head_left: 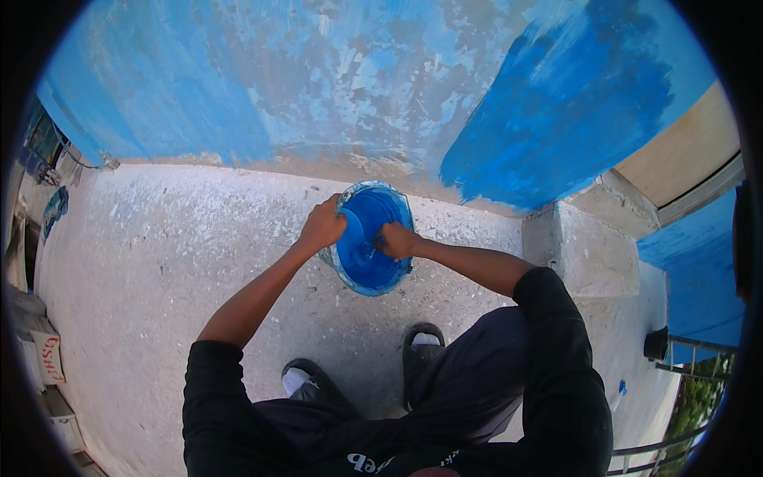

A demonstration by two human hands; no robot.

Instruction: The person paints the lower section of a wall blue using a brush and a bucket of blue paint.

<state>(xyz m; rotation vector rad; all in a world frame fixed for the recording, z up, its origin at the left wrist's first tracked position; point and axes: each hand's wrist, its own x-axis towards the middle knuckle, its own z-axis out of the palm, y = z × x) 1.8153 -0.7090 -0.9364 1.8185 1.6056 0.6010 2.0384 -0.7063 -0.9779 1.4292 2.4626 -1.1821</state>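
A bucket (337, 274) with a paint-smeared rim stands tilted on the ground in front of me, with bright blue paint (373, 274) inside. My left hand (323, 224) is closed on the left side of its rim. Inside the bucket's mouth, my right hand (396, 241) is closed in a fist just above the paint. What it grips is mostly hidden by the fingers; a small blue-coated piece shows below them, too unclear to name. Behind the bucket rises a wall (334, 87) with faded, patchy blue, and a fresh deeper blue patch (556, 111) at the right.
Speckled concrete ground (175, 254) spreads around my feet in dark slides. A concrete step (592, 250) juts out at the right, below a doorway. Farther right are a small black container (656, 344) and a metal railing (699, 362). Blocks and a sack (49, 358) line the left edge.
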